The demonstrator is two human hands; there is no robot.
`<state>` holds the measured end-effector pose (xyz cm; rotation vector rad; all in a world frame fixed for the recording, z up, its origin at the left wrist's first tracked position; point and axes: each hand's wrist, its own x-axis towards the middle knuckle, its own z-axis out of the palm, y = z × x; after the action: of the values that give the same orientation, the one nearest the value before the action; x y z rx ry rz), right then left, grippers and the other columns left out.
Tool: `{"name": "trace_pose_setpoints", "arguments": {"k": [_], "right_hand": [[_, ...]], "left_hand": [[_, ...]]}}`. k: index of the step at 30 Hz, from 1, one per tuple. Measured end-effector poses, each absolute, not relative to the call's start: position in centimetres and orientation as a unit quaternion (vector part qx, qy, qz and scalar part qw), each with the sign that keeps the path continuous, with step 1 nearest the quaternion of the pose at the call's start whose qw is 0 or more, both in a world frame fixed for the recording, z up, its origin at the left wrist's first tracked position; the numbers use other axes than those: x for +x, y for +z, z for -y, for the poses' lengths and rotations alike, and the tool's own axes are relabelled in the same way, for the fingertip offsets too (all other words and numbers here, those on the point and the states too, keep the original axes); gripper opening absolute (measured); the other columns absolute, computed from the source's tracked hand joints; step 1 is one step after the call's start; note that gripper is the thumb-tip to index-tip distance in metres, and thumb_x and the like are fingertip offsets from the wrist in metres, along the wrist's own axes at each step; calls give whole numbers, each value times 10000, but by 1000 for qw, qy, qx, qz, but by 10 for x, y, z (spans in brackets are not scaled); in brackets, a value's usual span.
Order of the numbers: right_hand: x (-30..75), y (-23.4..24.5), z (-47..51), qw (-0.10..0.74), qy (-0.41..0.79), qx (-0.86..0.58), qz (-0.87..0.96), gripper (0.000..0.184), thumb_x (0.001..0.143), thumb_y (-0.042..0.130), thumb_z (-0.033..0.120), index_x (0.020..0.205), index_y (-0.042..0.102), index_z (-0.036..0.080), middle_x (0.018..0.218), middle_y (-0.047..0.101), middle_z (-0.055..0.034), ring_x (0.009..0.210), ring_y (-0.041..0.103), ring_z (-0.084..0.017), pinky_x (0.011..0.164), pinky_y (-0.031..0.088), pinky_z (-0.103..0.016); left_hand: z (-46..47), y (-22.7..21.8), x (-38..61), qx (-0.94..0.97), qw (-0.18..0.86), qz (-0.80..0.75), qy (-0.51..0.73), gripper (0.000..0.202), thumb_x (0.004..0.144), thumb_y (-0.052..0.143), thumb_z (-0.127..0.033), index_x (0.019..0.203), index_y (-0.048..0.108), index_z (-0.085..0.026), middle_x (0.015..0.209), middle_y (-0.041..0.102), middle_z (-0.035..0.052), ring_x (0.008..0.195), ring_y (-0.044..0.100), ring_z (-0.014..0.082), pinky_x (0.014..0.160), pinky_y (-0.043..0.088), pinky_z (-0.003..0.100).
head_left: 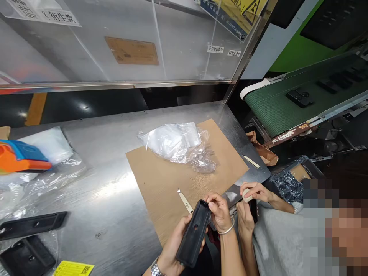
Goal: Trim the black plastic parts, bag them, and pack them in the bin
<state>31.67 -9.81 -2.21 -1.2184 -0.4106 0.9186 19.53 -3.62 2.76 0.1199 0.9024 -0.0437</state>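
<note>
My left hand (175, 241), with a metal watch at the wrist, is wrapped round a long black plastic housing (194, 235). The housing is hollow, tilted, and has a small round hole in its inner face. My right hand (219, 211), with a bangle on the wrist, has its fingers closed at the housing's upper end; whether a small tool is hidden in them I cannot make out. Just beyond the housing lies a thin pale tool (184, 201) marked A26, with a metal tip. It rests on a brown paper sheet (155, 180).
Clear plastic bags (175, 143) and pale shavings (201, 184) lie on the paper. Black parts (31, 226), a yellow label (73, 269) and an orange-blue dispenser (25, 157) are at left. A co-worker's hands (253, 191) work close at right. Beyond runs a green conveyor (270, 109).
</note>
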Motion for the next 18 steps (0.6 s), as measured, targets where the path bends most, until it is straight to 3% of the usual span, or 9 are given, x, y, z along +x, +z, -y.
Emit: {"name": "trace_pose_setpoints", "arguments": {"k": [10,15,18], "right_hand": [[314,-18,98,690,408,-562,206,150,691,627,325,688,577,183,702,515,-1,692,459,-130,651,364,-237],[306,-17,96,716,447,-524,112,233,653,666,351,645,509,179,737,520,1,641,463,-113,596,392,-223],[299,-18,92,735,450,-505,54,207,716,614,371,676,540,181,749,550,-6,620,492,-110,578,413,-225]], "left_hand": [[36,31,189,62,901,-430,-3,318,790,438,-390,766,582,-108,650,624,71,445,526,130,422,399,231],[34,33,186,47,909,-414,6,326,799,422,-394,772,583,-112,664,631,81,458,534,134,429,399,229],[31,32,183,45,917,-395,10,353,807,400,-406,783,587,-107,679,633,94,471,537,135,441,410,232]]}}
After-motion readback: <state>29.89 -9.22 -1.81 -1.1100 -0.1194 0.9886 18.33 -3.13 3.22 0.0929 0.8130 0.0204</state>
